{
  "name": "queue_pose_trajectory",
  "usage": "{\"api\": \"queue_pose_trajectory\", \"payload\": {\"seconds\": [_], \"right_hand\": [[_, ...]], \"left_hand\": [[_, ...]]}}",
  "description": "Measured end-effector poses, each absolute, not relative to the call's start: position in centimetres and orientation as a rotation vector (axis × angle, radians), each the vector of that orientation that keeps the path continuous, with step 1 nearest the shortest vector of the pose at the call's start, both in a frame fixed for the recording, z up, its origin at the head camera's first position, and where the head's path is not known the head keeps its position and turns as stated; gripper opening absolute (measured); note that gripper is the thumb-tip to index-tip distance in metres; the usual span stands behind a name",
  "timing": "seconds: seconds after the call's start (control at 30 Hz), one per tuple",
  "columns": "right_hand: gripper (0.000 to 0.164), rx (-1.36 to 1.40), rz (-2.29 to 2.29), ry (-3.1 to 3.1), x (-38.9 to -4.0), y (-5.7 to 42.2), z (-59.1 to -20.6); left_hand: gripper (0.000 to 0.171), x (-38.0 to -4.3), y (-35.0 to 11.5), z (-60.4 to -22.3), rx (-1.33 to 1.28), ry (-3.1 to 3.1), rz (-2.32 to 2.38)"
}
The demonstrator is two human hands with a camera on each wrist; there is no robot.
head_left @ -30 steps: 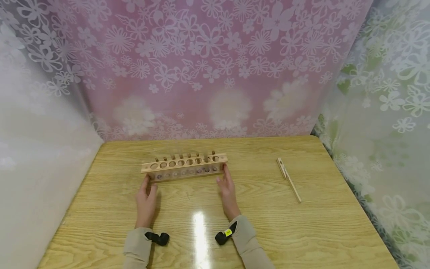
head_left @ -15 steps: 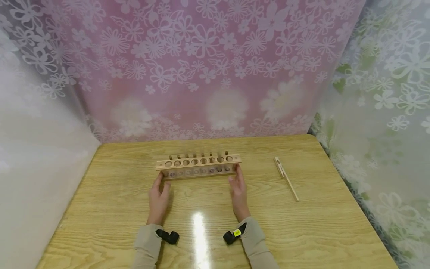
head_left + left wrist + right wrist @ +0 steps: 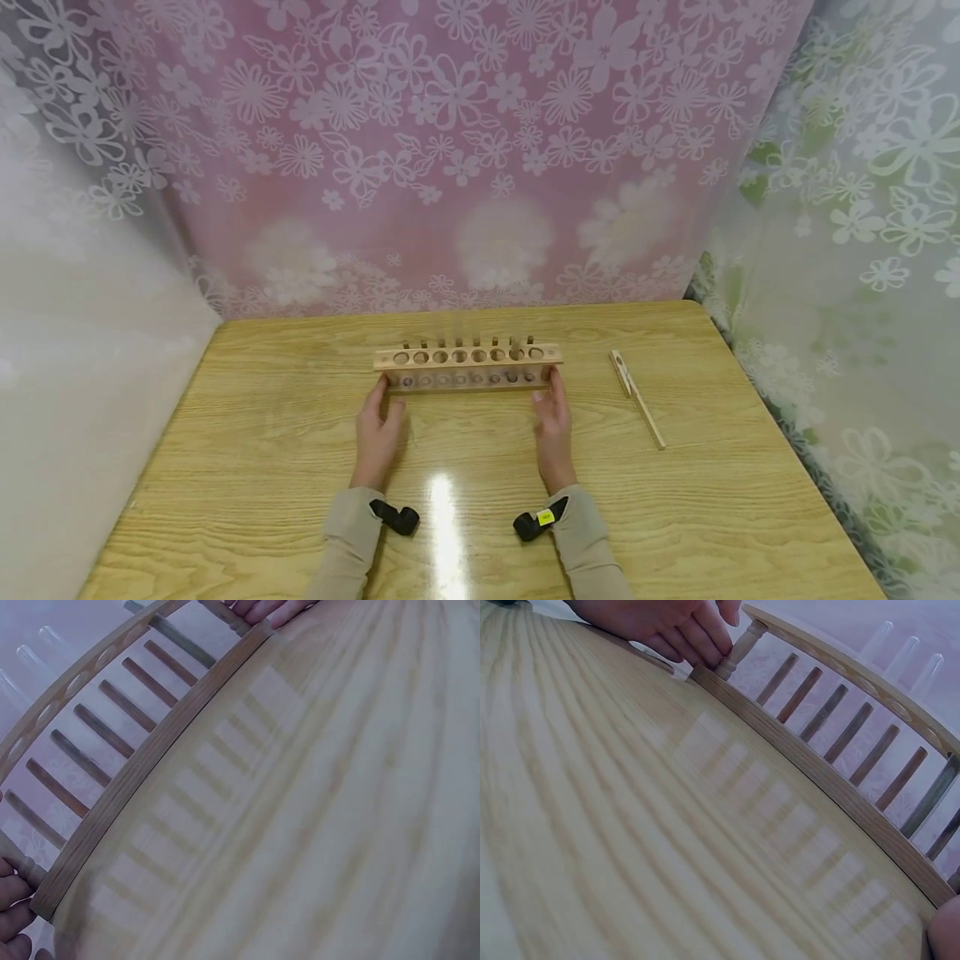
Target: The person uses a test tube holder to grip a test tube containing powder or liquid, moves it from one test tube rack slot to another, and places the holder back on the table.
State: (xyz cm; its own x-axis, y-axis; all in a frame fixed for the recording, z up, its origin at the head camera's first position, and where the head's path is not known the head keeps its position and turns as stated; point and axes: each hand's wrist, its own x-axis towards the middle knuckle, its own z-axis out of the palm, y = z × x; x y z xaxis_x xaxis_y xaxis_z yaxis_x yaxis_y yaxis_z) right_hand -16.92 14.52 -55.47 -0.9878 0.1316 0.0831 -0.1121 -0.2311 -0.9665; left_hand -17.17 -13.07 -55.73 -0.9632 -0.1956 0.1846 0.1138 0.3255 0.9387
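A wooden test tube rack (image 3: 465,357) stands upright mid-table, with a row of round holes in its top bar and a row of pegs behind. Several clear glass test tubes (image 3: 904,656) stick up above the top bar. My left hand (image 3: 378,437) grips the rack's left end, its fingers at the end post beside the base in the left wrist view. At the opposite end, my right hand (image 3: 553,429) holds the rack, the index finger reaching along the end post. In the right wrist view, only a small part of the right hand shows at the lower corner.
Right of the rack lies a wooden test tube clamp (image 3: 637,400), set at a slant. The wood-grain table (image 3: 247,467) meets a pink flowered curtain (image 3: 450,167) at the back. Light curtains flank both sides. A bright reflection marks the table between the forearms.
The rack has shifted right across the table, carried along between both hands, and has turned slightly until nearly level with the back edge. The view has swung a little too.
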Motion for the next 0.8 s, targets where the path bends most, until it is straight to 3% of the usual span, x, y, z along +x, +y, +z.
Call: {"api": "queue_pose_trajectory", "payload": {"seconds": [0.8], "right_hand": [[0.065, 0.110, 2.458, -1.693, -17.4, 16.2, -55.2]], "left_hand": [[0.054, -17.2, -12.4, -56.2, 0.040, -2.339, -1.634]]}}
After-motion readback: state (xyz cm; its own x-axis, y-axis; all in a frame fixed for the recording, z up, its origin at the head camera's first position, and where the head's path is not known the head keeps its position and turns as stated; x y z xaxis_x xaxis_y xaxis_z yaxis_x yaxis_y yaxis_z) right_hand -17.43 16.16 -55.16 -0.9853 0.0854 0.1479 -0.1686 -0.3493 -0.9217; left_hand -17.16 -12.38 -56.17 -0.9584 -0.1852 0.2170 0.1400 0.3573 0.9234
